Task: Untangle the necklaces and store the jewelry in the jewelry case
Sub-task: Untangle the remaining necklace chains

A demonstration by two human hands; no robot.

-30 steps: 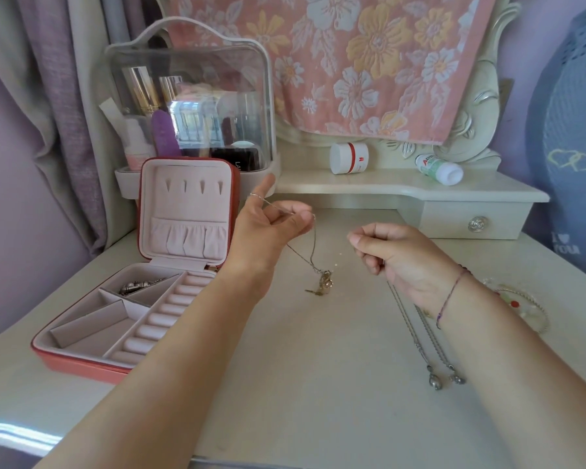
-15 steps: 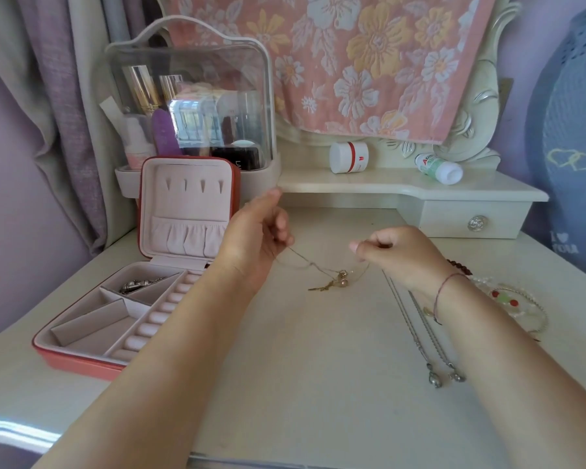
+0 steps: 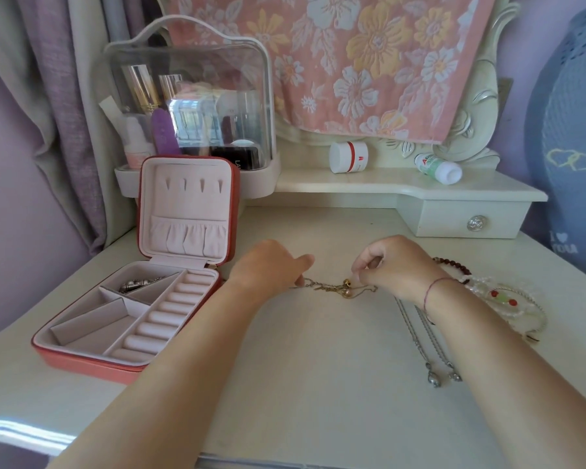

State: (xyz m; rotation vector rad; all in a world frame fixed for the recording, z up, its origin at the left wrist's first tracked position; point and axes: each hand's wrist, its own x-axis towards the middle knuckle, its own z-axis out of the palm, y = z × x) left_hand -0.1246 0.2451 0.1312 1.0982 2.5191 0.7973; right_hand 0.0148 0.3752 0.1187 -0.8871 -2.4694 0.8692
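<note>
Both left hand [image 3: 268,267] and right hand [image 3: 398,265] pinch a thin, beaded gold necklace [image 3: 335,288] lying on the table [image 3: 318,374].

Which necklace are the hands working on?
The gold necklace, held between the left hand and right hand; the two silver chains lie loose on the table by the right forearm.

A cream table [image 3: 318,384] stands against a lilac wall. At the back left, beside a grey-mauve curtain [image 3: 48,79], is a clear cosmetics box [image 3: 190,96] holding bottles and tubes. A pink floral towel [image 3: 369,62] hangs above a raised shelf [image 3: 352,187]. On the shelf are a white jar [image 3: 348,156] and a small bottle [image 3: 438,168] lying on its side. Below the shelf is a drawer [image 3: 454,218] with a crystal knob [image 3: 475,223].
</note>
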